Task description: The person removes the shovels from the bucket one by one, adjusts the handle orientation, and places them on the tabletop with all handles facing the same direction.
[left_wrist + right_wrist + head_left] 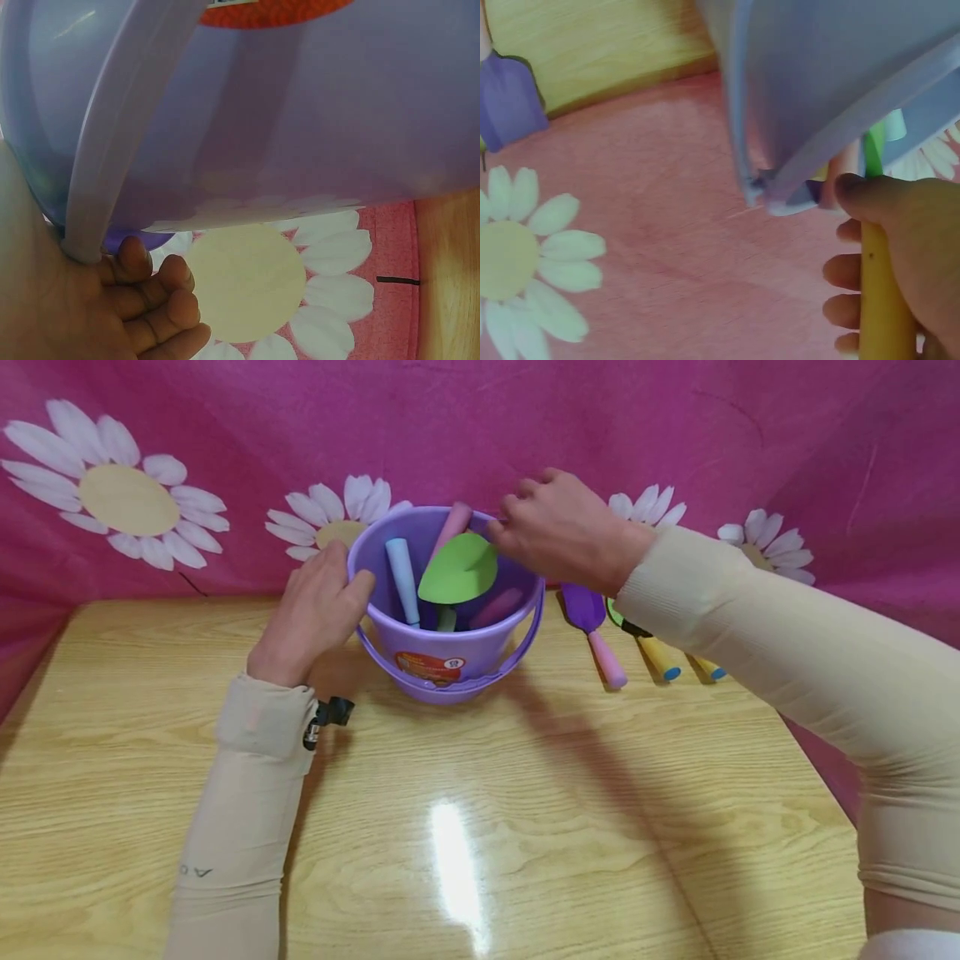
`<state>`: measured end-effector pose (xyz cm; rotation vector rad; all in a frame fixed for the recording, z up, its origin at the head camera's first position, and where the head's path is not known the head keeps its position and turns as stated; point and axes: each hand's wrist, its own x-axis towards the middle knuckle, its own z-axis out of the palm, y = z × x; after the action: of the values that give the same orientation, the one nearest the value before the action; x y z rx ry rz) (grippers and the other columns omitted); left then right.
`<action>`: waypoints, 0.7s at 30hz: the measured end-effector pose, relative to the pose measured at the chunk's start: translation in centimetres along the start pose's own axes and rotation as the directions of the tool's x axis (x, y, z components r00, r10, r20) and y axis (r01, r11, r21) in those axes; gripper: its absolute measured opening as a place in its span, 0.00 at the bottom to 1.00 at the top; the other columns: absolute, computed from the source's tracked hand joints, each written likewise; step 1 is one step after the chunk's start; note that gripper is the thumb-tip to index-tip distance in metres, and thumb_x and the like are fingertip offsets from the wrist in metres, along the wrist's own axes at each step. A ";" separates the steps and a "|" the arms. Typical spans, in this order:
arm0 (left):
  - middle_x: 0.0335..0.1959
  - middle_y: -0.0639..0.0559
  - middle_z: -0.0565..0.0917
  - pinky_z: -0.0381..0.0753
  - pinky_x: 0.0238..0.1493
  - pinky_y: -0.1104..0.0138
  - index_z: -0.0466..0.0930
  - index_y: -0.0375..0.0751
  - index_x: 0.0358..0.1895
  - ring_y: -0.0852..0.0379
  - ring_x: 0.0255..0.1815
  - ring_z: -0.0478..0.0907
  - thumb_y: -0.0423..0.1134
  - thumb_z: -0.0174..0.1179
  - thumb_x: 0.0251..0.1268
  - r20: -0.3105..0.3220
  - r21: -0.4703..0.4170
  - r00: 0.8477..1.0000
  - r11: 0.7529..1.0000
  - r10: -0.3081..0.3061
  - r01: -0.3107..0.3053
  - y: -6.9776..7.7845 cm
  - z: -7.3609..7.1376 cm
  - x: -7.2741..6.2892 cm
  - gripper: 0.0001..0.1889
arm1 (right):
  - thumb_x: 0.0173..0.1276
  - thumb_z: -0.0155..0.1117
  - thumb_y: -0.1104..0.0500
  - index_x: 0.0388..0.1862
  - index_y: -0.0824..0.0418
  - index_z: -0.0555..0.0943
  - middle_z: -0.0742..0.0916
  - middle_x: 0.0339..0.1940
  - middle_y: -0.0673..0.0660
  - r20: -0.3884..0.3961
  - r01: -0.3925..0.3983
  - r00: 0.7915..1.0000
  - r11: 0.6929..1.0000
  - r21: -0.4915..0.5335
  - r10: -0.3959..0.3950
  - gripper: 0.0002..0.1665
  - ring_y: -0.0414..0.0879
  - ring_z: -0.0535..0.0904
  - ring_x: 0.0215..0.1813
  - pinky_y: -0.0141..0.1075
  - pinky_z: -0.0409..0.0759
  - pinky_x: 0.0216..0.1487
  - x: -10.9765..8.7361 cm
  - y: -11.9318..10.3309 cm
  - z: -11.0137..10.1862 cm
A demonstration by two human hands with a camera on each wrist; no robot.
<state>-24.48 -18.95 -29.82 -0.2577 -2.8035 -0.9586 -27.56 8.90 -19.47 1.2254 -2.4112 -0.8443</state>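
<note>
A purple bucket (450, 647) stands on the table, its carrying handle hanging down in front. My left hand (315, 610) grips the bucket's left rim, thumb over the edge; in the left wrist view the curled fingers (154, 300) are beside the handle's pivot. At the right rim, my right hand (566, 531) holds a hand trowel by its yellow handle (885, 292). Its leaf-shaped green blade (459, 568) is over the bucket's mouth. Inside the bucket are a light-blue handle (402, 578) and a pink handle (452, 531), their lower ends hidden.
Right of the bucket lies a purple shovel with a pink handle (607, 662). Past it are two yellow handles with blue ends (660, 658), partly hidden by my right sleeve. A pink cloth with daisies (480, 427) hangs behind the wooden table (585, 827).
</note>
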 end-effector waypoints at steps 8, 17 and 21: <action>0.45 0.37 0.74 0.70 0.47 0.53 0.69 0.31 0.54 0.41 0.46 0.73 0.49 0.39 0.73 0.002 -0.001 1.000 1.000 -0.007 0.007 0.0 -0.1 0.0 0.23 | 0.78 0.58 0.56 0.49 0.64 0.83 0.89 0.47 0.68 -0.054 -0.087 0.994 0.985 0.151 0.096 0.12 0.66 0.85 0.50 0.60 0.84 0.53 -1.9 0.9 1.3; 0.44 0.37 0.75 0.71 0.47 0.53 0.70 0.30 0.53 0.40 0.46 0.74 0.49 0.39 0.73 -0.006 -0.004 1.000 1.000 0.000 0.000 0.0 0.0 0.0 0.23 | 0.78 0.59 0.56 0.47 0.63 0.80 0.87 0.39 0.66 -0.121 -0.144 0.977 0.962 0.234 0.176 0.11 0.64 0.84 0.42 0.59 0.85 0.36 -3.9 1.2 3.3; 0.44 0.37 0.74 0.71 0.45 0.54 0.69 0.31 0.53 0.41 0.44 0.74 0.49 0.39 0.73 -0.002 -0.005 1.000 1.000 -0.001 0.001 0.0 0.0 0.0 0.23 | 0.78 0.60 0.54 0.47 0.63 0.80 0.86 0.36 0.65 -0.143 -0.172 0.966 0.948 0.269 0.216 0.12 0.64 0.84 0.37 0.59 0.84 0.30 -4.5 1.4 3.8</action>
<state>-24.46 -18.91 -29.82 -0.2562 -2.8003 -0.9653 -27.76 14.61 -21.61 1.0690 -2.5012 -0.3634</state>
